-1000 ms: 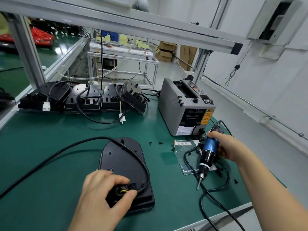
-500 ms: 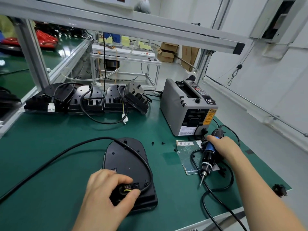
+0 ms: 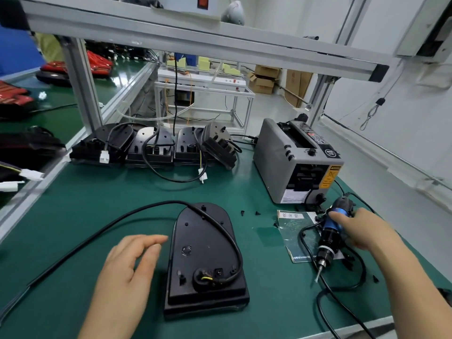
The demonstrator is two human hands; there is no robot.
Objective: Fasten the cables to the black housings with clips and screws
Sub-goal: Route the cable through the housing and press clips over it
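While the left hand (image 3: pixel 127 272) stays off the work, fingers straight and relaxed, holding nothing, just beside the left edge of the black housing (image 3: pixel 195 243), the right hand (image 3: pixel 362 231) grasps the blue electric screwdriver (image 3: pixel 329 237), bit pointing down. The housing lies flat on the green mat (image 3: pixel 73 216). The cable (image 3: pixel 137 211) curves over it to its near end. Two black screws (image 3: pixel 242 212) lie apart from it. The grey machine (image 3: pixel 274 162) carries a yellow warning label (image 3: pixel 329 178), too small to read. A booklet (image 3: pixel 293 231) shows Chinese characters on a white strip.
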